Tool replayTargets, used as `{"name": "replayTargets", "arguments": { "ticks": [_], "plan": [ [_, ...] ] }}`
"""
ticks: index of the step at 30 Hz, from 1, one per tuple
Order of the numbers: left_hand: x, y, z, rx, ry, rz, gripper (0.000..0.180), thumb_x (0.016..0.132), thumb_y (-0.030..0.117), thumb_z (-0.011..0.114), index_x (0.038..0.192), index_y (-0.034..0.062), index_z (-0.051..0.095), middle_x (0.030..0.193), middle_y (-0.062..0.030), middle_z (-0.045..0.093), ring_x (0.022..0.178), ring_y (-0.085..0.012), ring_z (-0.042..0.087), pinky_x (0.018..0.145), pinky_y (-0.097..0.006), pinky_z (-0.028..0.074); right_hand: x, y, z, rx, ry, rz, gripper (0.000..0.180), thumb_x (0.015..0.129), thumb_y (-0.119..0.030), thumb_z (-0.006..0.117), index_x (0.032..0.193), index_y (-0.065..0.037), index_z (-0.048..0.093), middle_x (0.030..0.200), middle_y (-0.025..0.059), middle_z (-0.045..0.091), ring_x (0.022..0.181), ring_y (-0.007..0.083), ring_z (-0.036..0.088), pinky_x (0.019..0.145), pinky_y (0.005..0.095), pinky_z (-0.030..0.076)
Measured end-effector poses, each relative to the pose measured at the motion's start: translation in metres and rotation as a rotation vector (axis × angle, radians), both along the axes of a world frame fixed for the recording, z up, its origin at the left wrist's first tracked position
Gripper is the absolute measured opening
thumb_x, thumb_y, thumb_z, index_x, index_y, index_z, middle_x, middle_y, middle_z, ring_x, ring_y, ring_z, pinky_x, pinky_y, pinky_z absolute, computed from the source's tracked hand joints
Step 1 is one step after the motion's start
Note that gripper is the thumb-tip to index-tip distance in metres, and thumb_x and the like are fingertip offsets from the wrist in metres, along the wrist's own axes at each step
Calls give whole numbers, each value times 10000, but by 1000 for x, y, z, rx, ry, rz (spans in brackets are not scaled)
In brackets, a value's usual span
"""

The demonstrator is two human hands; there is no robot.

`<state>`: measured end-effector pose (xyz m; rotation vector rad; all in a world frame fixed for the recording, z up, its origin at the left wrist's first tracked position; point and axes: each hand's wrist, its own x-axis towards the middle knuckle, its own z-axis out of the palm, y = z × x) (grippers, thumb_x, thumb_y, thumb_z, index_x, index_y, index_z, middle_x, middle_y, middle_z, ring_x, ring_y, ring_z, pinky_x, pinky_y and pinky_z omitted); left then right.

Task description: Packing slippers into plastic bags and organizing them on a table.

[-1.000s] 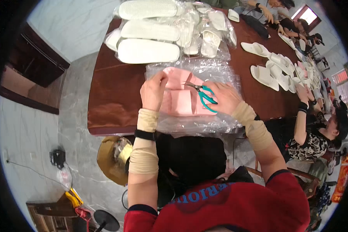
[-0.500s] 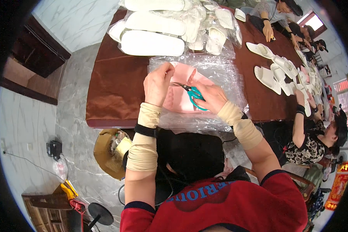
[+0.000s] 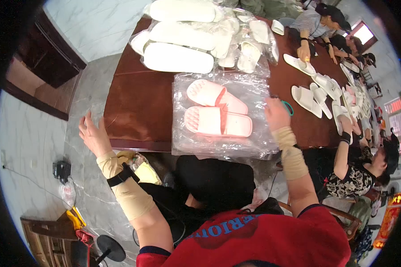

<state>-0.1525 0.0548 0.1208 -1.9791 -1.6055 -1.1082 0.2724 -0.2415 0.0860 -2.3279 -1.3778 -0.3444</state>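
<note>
A pair of pink slippers, one pink slipper angled above the other pink slipper, lies on a stack of clear plastic bags at the table's near edge. My left hand is out past the table's left side, fingers spread, holding nothing. To the right of the bags, low over the brown cloth, my right hand is closed around the scissors. Only part of their teal handle shows; the blades are hidden.
Bagged white slippers are piled beyond the pink pair. Loose white slippers run along the right of the brown-covered table, where several people sit working. A cardboard box with scraps stands on the floor below the near edge.
My left hand has left the pink slippers and swung far left, opening. My right hand has carried the scissors right, off the slippers, which now lie uncovered.
</note>
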Motion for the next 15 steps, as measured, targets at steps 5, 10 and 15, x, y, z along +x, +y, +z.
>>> {"name": "replayTargets", "arguments": {
  "ticks": [5, 10, 15],
  "plan": [
    [106, -26, -21, -317, -174, -890, 340, 813, 94, 625, 1135, 22, 543, 1144, -170, 561, 1061, -342, 520, 908, -402, 425, -124, 60, 6, 48, 1032, 108, 254, 778, -177, 668, 984, -33, 631, 930, 135, 643, 877, 258, 621, 791, 338, 482],
    [173, -53, -86, -622, 3, -1224, 410, 807, 61, 595, 1204, 13, 502, 1221, -193, 525, 1100, -382, 495, 931, -422, 413, -125, 65, -10, 66, 1301, 112, 387, 796, -148, 648, 1151, -38, 540, 909, 167, 635, 610, 237, 616, 574, 340, 510],
    [194, -69, -74, -601, -76, -1300, 492, 818, 57, 586, 1287, 31, 443, 1224, -193, 521, 1091, -355, 522, 921, -394, 423, -58, 3, 46, -222, 593, 285, 352, 824, -210, 540, 1166, -128, 536, 963, 151, 640, 834, 350, 617, 738, 430, 481]
  ]
}}
